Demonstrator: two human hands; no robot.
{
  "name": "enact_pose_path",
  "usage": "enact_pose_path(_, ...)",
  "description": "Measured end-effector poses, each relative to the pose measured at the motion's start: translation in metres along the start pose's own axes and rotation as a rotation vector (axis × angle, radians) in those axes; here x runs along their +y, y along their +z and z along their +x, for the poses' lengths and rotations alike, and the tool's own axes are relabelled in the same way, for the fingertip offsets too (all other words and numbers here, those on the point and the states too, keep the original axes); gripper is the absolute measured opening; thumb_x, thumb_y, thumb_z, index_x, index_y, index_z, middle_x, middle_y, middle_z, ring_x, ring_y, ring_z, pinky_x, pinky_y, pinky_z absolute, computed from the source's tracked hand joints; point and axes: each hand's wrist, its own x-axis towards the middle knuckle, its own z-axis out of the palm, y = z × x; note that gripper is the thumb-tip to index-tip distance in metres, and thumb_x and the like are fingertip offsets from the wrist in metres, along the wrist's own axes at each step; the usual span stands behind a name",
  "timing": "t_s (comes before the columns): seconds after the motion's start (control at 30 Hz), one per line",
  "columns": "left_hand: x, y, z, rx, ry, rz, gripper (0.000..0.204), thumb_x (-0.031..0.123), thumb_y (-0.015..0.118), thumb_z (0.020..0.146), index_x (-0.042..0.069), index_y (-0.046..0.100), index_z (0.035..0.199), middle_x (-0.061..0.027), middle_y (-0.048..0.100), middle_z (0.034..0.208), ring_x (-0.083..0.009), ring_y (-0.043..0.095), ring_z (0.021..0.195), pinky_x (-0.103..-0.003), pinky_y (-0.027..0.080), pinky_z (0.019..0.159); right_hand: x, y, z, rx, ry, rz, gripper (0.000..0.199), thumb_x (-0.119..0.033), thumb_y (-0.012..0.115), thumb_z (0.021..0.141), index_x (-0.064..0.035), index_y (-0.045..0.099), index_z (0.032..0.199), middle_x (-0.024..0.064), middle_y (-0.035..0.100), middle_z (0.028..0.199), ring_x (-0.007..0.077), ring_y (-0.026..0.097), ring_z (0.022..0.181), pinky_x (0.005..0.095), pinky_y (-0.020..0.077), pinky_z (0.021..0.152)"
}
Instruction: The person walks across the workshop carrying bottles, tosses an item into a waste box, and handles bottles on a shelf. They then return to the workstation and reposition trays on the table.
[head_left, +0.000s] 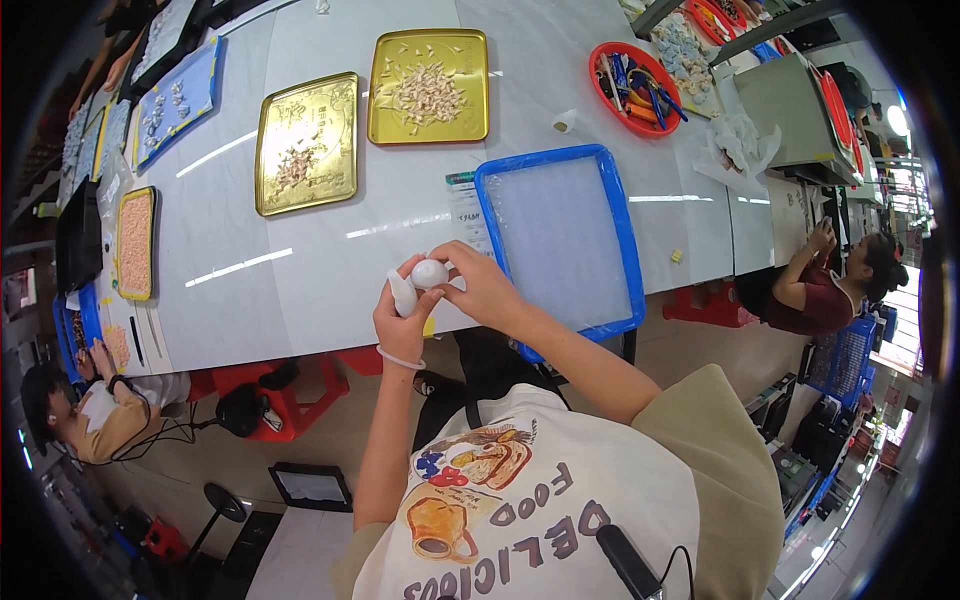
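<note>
Both my hands meet above the near edge of the white table. Closed around a smooth white elongated piece is my left hand; the piece's lower part is covered by the fingers. My right hand pinches a glossy white rounded piece right beside it, and the left fingertips seem to touch it too. What exactly the two pieces are, I cannot tell. Just right of my hands lies a blue-rimmed tray with a pale, plastic-covered bottom.
Two gold trays with small beige pieces lie farther back. A red basket of tools stands at the far right. A pink-filled tray is at the left. Other people sit at both sides; red stools stand below.
</note>
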Motion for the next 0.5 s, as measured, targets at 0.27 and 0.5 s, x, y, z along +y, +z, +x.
enact_pose_path(0.27, 0.014, 0.001, 0.010, 0.069, 0.024, 0.143, 0.034, -0.005, 0.069, 0.067, 0.001, 0.057, 0.099, -0.0084, 0.059, 0.102, -0.0169, 0.055, 0.095, -0.028, 0.045, 0.084, 0.058, -0.098, 0.040, 0.389, 0.010, 0.025, 0.036, -0.004, 0.068, 0.067, -0.0041, 0.052, 0.100, 0.0071, 0.056, 0.102, 0.0143, 0.055, 0.082, 0.0270, 0.0462, 0.074)
enact_pose_path(0.5, 0.013, -0.004, -0.007, 0.147, 0.007, 0.150, 0.035, -0.007, 0.069, 0.066, 0.000, 0.057, 0.099, -0.0088, 0.058, 0.102, -0.0175, 0.054, 0.095, -0.029, 0.044, 0.085, 0.146, -0.192, 0.093, 0.880, 0.078, -0.527, 0.038, -0.017, 0.072, 0.063, -0.0042, 0.057, 0.096, 0.0095, 0.057, 0.088, 0.0213, 0.053, 0.079, 0.0331, 0.0395, 0.075)
